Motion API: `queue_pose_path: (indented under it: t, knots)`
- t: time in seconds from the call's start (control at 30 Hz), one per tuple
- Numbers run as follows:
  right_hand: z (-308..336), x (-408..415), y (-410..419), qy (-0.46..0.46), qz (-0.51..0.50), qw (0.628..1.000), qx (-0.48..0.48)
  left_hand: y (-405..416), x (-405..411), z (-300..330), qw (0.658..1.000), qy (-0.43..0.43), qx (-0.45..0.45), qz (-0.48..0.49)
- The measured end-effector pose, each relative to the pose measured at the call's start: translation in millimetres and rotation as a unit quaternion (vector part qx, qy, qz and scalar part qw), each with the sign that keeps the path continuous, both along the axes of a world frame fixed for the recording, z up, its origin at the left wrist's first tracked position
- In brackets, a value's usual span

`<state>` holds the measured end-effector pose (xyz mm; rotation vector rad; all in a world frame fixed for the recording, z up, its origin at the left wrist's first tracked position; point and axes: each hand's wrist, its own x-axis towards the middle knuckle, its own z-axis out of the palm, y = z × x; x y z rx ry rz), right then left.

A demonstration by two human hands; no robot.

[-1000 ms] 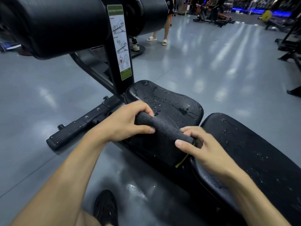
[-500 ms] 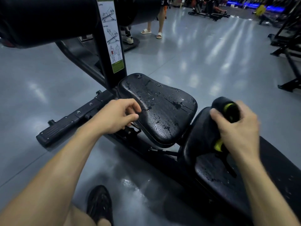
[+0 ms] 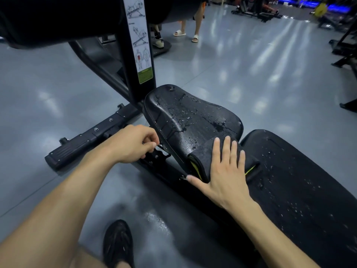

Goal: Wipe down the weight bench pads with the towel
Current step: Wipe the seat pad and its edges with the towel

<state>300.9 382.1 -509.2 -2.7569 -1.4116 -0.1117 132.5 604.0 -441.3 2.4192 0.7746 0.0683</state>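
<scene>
Right hand (image 3: 226, 171) lies flat, fingers straight (thumb splayed wide); left hand (image 3: 133, 144) hangs loosely curled

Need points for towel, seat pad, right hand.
towel (image 3: 204, 153), head view, bare dark fabric left of the fingers.
seat pad (image 3: 193, 115), head view, wet middle of its top.
right hand (image 3: 225, 177), head view, back of the hand, flat on the towel.

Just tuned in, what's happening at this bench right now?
A person is wiping a weight bench. The right hand presses a folded dark towel flat, fingers straight, where the seat pad meets the long back pad. Both pads show droplets, so wiping is not finished. The left hand, fingers curled, is beside the seat pad's near edge by the frame; whether it holds anything cannot be told.
</scene>
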Motion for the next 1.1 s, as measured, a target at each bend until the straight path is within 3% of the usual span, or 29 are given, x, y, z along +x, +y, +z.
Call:
queue_pose_path:
  t: [0.2, 0.33, 0.43, 0.53, 0.67, 0.9, 1.1]
  knots:
    - [21.6, 10.4, 55.1, 0.045, 0.028, 0.998, 0.026, 4.3, -1.5, 4.8, 0.999, 0.009, 0.007, 0.033]
    - [3.9, -22.2, 17.5, 0.031, 0.089, 0.994, 0.06, 2.3, 1.1, 4.9, 0.998, 0.008, -0.001, 0.062]
    - [-8.2, -27.9, 0.2, -0.002, 0.129, 0.991, 0.027, 6.2, 4.0, 2.4, 0.997, 0.011, -0.005, 0.076]
    - [12.0, -15.7, 47.0, -0.02, 0.098, 0.995, -0.006, 11.0, 7.9, 4.3, 0.994, -0.022, -0.02, 0.11]
    - [39.0, -14.3, 111.5, 0.044, 0.033, 0.998, 0.002, 16.0, 1.3, 6.2, 0.985, -0.023, -0.03, 0.17]
    - [4.1, -36.4, 41.5, -0.041, 0.169, 0.985, -0.003, 43.1, -9.5, -4.2, 0.982, -0.009, -0.043, 0.185]
    - [21.2, -34.9, 134.3, -0.09, 0.14, 0.986, -0.017, 65.9, -0.1, -16.5, 0.975, -0.07, -0.021, 0.21]
